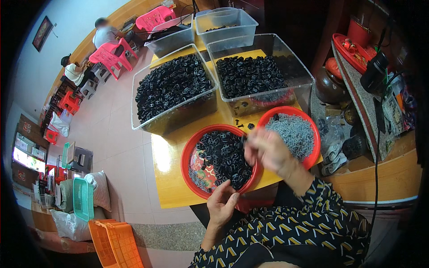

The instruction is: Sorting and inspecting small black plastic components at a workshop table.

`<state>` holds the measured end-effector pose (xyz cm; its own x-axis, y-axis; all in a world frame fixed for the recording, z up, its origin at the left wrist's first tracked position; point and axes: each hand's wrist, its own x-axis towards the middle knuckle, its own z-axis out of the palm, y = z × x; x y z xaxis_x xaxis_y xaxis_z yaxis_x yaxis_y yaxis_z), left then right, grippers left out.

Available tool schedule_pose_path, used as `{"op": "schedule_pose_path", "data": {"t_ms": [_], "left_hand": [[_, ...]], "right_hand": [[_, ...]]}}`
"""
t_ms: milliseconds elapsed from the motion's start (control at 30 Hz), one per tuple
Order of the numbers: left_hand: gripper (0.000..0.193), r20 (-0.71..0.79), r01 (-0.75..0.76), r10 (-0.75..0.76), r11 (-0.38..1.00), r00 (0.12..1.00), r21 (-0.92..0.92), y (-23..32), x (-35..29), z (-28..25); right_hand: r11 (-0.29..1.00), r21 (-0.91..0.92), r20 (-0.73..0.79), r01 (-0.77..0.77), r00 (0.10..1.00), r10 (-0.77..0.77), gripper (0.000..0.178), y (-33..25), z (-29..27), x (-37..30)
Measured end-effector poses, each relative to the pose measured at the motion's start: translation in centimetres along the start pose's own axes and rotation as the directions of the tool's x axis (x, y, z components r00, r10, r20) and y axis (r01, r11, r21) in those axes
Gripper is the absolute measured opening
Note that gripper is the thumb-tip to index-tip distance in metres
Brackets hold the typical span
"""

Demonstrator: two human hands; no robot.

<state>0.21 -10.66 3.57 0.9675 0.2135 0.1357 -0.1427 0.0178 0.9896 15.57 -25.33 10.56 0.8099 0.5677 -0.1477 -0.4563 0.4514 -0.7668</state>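
Note:
My right hand [269, 149] is raised over the right side of a red round tray [184, 156], slightly blurred. Its fingers are closed in a pinch on a small black plastic part [244, 139]. My left hand [221, 204] rests at the tray's near rim, loosely curled, thumb and index finger apart, and I see nothing between them. Inside the tray lies a heap of black plastic parts [225, 154], with several silver screws [199, 179] at its left side. To the right, a second red tray [318, 143] holds many silver screws [292, 134], partly hidden by my right hand.
Behind the trays stand two clear bins [172, 125] [286, 96] full of black parts. Two more clear bins [225, 22] [172, 42] sit farther back. A few loose black pieces [239, 123] lie on the yellow table [167, 178]. A stone shelf [355, 98] borders the right; two people sit far left.

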Motion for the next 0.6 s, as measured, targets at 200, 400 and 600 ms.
{"op": "schedule_pose_path", "data": {"t_ms": [200, 400, 600], "left_hand": [[0.036, 0.037, -0.118, 0.114, 0.977, 0.993, 0.177, -0.7, 0.0, 0.0], [0.036, 0.100, -0.243, 0.222, 0.914, 0.970, 0.326, -0.3, 0.4, 0.1], [0.033, 0.090, -0.231, 0.213, 0.917, 0.973, 0.324, -0.4, 0.3, 0.2]], "right_hand": [[0.955, 0.103, -0.265, 0.278, 0.933, -0.243, 0.021, -4.3, -0.3, 0.3], [0.976, -0.203, -0.221, 0.080, 0.967, -0.125, 0.014, 0.2, -3.0, -1.4], [0.741, -0.664, -0.103, 0.101, 0.969, -0.225, 0.012, 3.4, -1.9, -1.7]]}}
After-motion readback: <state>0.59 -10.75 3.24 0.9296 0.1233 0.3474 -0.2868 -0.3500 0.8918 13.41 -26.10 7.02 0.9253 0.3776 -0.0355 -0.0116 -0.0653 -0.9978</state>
